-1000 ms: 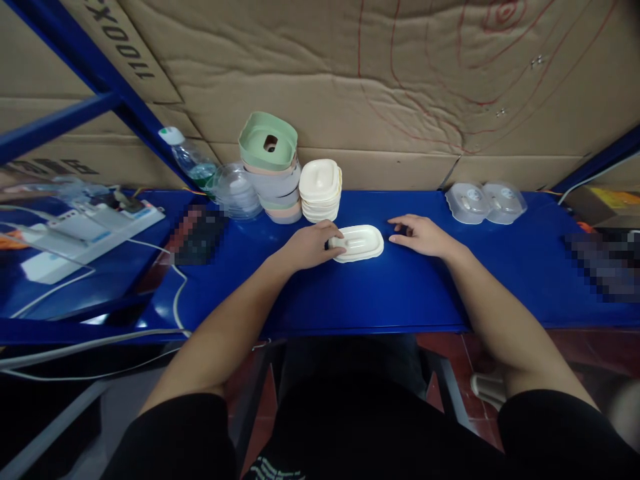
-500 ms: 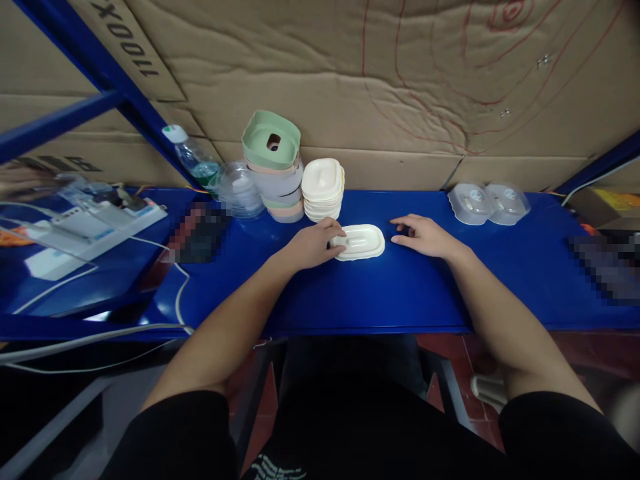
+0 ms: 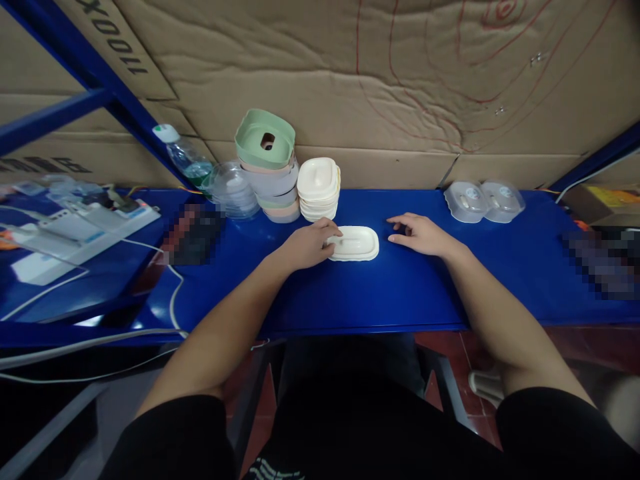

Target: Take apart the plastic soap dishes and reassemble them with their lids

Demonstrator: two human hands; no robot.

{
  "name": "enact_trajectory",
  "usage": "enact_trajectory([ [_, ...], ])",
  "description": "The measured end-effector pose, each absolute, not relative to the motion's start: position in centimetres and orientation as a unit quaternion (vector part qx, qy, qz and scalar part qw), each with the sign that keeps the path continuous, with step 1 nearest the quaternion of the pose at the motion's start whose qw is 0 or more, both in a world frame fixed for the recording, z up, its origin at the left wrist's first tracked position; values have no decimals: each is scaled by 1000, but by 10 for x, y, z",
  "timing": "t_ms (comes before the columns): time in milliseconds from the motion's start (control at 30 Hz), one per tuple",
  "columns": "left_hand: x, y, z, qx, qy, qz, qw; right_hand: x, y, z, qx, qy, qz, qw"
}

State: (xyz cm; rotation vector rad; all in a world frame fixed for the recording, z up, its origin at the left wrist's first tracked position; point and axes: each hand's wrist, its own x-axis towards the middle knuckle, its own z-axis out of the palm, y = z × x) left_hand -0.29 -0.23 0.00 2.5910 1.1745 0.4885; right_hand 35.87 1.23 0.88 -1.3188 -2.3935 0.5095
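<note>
Hardly anything has shifted over the last second beyond a slight swing of the view: the cream oblong piece (image 3: 357, 245) lies near the middle of the bench (image 3: 370, 300), between its front and back edges. It has rounded corners, a pale stepped rim and a long narrow shape along its centre. The left hand (image 3: 307, 245) curls its fingers at one end, grip unclear; the right hand (image 3: 420, 235), fingers loosely parted, rests just beside the other.

Left fingers (image 3: 330, 231) on cream piece (image 3: 357, 248); right fingers (image 3: 399, 220) near.
</note>
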Motion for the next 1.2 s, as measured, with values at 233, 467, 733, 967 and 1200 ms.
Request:
enact_trajectory([
  [233,-3,-3,2,893,406,154,119,359,12,8,-472,-845,179,174],
  [467,-3,-4,4,886,411,165,136,359,12,8,-469,-847,177,178],
  [733,-2,-3,3,884,415,167,133,359,12,9,-471,-846,179,171],
  [967,-2,-4,5,882,420,161,143,358,11,10,-470,-847,177,172],
  [1200,-1,-5,7,881,421,156,148,359,12,10,-473,-846,176,172],
])
